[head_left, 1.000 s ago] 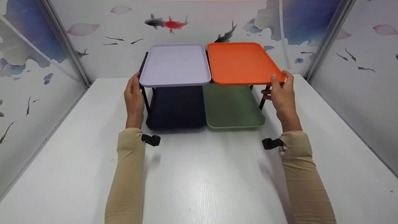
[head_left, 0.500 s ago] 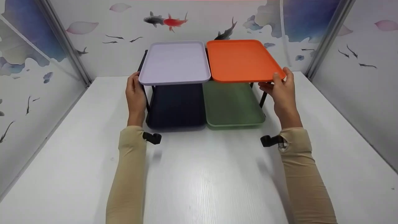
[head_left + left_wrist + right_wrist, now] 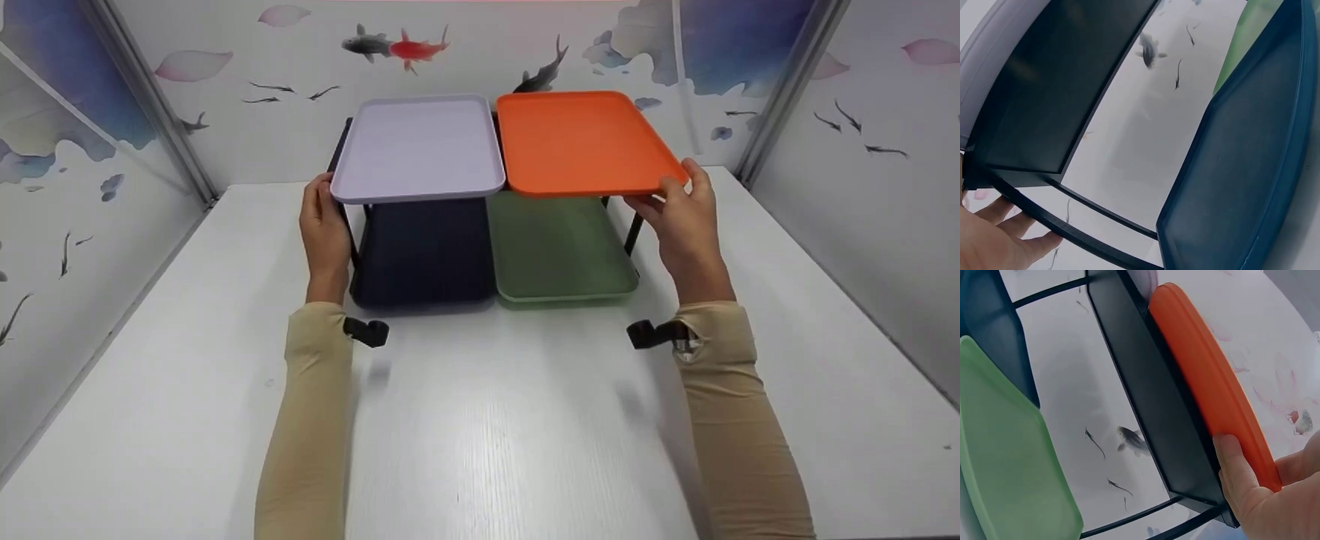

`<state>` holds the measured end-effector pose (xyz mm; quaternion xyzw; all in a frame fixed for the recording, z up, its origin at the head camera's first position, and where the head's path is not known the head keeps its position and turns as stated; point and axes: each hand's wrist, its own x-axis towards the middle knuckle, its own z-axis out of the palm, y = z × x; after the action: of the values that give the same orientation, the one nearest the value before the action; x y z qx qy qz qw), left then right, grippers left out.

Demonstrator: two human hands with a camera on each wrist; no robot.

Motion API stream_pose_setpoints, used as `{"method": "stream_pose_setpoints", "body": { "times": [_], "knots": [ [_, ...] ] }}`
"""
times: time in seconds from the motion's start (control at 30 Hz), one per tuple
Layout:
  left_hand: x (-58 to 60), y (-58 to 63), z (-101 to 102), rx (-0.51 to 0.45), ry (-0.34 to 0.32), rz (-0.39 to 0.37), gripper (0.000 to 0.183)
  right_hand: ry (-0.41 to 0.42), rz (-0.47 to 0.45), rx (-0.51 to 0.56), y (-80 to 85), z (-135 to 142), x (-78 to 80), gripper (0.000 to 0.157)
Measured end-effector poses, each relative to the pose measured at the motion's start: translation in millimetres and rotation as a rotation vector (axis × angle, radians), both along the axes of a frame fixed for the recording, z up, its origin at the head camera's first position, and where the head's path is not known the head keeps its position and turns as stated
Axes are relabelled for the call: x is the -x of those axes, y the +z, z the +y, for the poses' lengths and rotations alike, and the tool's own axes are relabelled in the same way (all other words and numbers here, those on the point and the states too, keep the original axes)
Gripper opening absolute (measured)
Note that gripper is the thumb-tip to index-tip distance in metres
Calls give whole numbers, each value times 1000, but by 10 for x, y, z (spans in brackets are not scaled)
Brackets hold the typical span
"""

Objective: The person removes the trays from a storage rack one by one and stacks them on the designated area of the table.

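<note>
A black two-tier rack (image 3: 1102,214) bears a lavender tray (image 3: 420,150) at top left and an orange tray (image 3: 589,146) at top right. Below lie a dark navy tray (image 3: 424,255) and a green tray (image 3: 562,247), side by side. My left hand (image 3: 324,232) rests against the rack's left side by the lavender tray's front corner, its fairly straight fingers touching the black frame; its thumb is largely hidden in the left wrist view. With my right hand (image 3: 686,232) I pinch the orange tray's front right corner, fingers on both sides of its rim.
The rack stands toward the back of a white table (image 3: 487,420). Printed white panels with fish and petals (image 3: 420,51) enclose the back and both sides. A black wrist camera mount (image 3: 367,331) juts from each sleeve cuff.
The right hand's lower fingers have moved up from beside the rack leg to under the orange tray's corner. The left hand has stayed at the rack's side. The view has shifted slightly.
</note>
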<state>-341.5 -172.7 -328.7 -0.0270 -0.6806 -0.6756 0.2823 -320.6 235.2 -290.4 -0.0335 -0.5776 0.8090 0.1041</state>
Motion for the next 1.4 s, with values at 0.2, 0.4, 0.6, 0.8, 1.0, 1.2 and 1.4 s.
{"method": "stream_pose_setpoints", "body": {
  "times": [0.2,0.4,0.6,0.8,1.0,1.2,1.4],
  "knots": [
    [-14,17,-4,19,18,-22,41,18,6,63,62,4,-49,70],
    [-15,17,-4,12,18,-23,40,27,52,139,85,15,-83,70],
    [-2,15,-3,11,18,-30,41,8,85,171,78,27,-93,70],
    [-7,24,-7,17,19,-42,41,0,96,199,79,37,-103,69],
    [-30,26,0,14,18,-48,40,-19,84,220,65,53,-103,67],
    [-29,33,-1,28,21,-43,40,-38,94,234,56,81,-120,65],
    [-6,5,-7,20,21,-20,40,-50,109,209,31,107,-160,64]
  ]
}}
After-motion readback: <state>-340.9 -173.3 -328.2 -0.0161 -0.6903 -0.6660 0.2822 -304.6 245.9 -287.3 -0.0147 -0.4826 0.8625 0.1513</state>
